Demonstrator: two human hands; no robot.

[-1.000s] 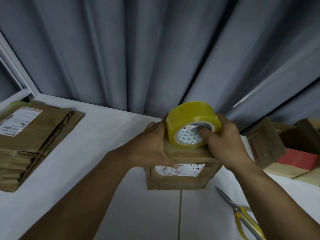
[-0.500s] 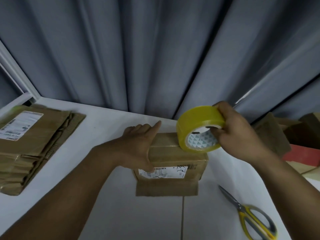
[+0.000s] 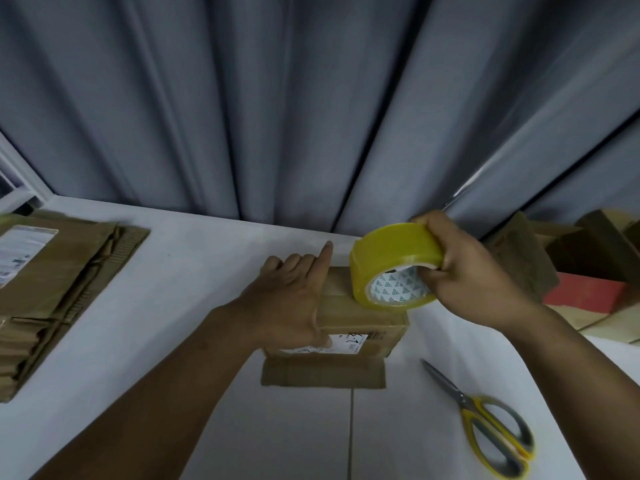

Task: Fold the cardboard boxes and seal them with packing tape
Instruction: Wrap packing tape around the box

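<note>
A small brown cardboard box [image 3: 360, 318] with a white label on its front stands on the white table, one flap lying flat toward me. My left hand [image 3: 289, 299] lies on the box's left top, palm down, fingers pointing away, the thumb down over the front face. My right hand [image 3: 464, 275] grips a yellow roll of packing tape [image 3: 394, 266] by its rim and core, holding it at the box's top right edge. Whether a strip runs from the roll onto the box I cannot tell.
A stack of flattened cardboard boxes [image 3: 59, 285] lies at the table's left. Yellow-handled scissors [image 3: 485, 424] lie at the front right. Folded boxes and a red one [image 3: 581, 292] sit at the far right. Grey curtains [image 3: 311, 116] hang behind the table.
The tape roll has moved from above the box's middle to its right edge with my right hand. My left hand slid to the box's left top and flattened.
</note>
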